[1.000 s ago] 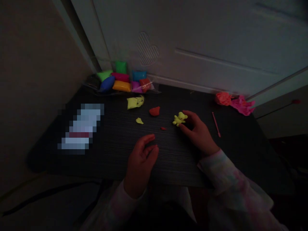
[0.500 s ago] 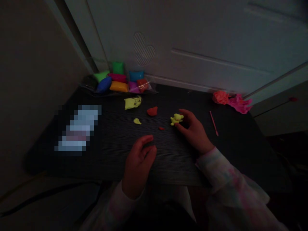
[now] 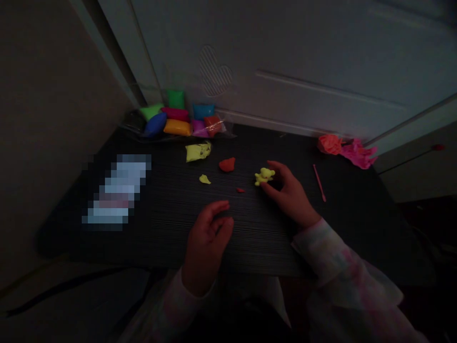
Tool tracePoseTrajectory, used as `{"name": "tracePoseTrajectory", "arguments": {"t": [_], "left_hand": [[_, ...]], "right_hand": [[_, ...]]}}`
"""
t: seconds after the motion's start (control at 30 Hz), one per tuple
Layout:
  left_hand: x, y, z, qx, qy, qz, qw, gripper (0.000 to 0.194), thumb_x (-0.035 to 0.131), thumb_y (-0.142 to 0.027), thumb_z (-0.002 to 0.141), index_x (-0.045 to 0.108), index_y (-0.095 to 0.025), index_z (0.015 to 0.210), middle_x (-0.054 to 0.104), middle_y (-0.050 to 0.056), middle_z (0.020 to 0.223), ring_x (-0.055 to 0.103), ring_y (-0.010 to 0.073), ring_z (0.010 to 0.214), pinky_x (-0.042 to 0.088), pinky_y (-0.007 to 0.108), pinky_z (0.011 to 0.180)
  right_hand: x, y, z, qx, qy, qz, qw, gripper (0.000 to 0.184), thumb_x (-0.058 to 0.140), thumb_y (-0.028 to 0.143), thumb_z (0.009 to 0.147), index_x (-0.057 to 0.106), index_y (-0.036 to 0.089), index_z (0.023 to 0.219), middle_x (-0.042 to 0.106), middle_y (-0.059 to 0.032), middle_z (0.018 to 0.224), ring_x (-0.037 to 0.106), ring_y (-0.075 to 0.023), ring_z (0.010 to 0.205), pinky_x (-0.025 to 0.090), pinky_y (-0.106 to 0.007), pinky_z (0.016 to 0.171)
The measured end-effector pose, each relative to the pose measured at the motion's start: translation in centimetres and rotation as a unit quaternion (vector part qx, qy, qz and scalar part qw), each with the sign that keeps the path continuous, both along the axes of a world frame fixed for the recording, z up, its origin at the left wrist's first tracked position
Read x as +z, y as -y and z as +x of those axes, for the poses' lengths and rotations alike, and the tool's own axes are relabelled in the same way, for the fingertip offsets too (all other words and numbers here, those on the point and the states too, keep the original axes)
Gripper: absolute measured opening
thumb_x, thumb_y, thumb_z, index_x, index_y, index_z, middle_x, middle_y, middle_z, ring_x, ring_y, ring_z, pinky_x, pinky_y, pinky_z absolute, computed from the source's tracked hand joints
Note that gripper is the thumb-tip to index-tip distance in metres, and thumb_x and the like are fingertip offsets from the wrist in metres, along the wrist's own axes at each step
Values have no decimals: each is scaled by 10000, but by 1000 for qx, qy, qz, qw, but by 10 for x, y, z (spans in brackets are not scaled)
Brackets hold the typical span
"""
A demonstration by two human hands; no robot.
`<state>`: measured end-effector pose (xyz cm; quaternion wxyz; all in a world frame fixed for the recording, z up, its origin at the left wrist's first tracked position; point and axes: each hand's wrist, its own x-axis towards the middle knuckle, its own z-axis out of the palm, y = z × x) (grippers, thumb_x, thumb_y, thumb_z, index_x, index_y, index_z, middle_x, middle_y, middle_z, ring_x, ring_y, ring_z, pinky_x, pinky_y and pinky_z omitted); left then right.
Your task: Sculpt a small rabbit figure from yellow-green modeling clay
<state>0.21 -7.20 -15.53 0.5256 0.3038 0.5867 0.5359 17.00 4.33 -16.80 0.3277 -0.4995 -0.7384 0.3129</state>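
A small yellow clay bear (image 3: 264, 176) with round ears is on the dark table, right of centre. My right hand (image 3: 289, 193) curves around its right side, thumb at its lower edge and forefinger by its head, gripping it lightly. Lower and to the left, my left hand (image 3: 207, 238) hovers near the front of the table, fingers curled but apart, holding nothing. Beyond it lie a tiny red clay bit (image 3: 240, 190), a larger red clay lump (image 3: 227, 165) and a thin yellow clay scrap (image 3: 204, 179). An opened yellow clay packet (image 3: 197, 152) lies behind these.
At the back left, a clear bag holds several coloured clay packets (image 3: 177, 127). A pixelated bright rectangle (image 3: 117, 190) is at the left. To the right lie a pink modelling stick (image 3: 319, 183) and crumpled pink-orange material (image 3: 357, 152). A white panel (image 3: 303, 57) rises behind the table.
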Motion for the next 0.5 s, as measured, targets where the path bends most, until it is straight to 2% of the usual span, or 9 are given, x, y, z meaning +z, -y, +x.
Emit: {"name": "tracePoseTrajectory", "arguments": {"t": [0.13,0.3,0.4,0.5], "left_hand": [[-1,0,0,-1,2,1,1000,267,573,-256,733,525,-171,982,561,58,1069,584,138,863,472,293,798],[-1,0,0,-3,-4,10,1000,259,570,-257,735,529,-171,977,564,62,1061,586,145,859,473,315,810],[-3,0,-1,-3,-14,16,1000,251,564,-253,737,534,-172,973,570,61,1052,586,150,867,472,323,819],[-3,-1,-3,-25,-50,18,998,242,557,-247,739,550,-180,972,581,56,1033,584,154,880,470,316,815]], "right_hand": [[1,0,1,5,-16,-18,1000,505,579,222,721,401,197,1193,526,-59,1041,541,-179,939,420,-372,894],[0,0,3,1,-73,-30,997,509,518,137,703,389,232,1186,490,-62,1129,506,-188,1029,409,-390,906],[2,2,4,-56,-87,42,994,456,499,123,690,441,247,1125,472,-63,1156,464,-200,1091,431,-379,874],[5,8,4,-123,-90,135,979,331,477,154,725,489,247,1043,482,-61,1099,481,-199,1047,458,-356,814]]}}
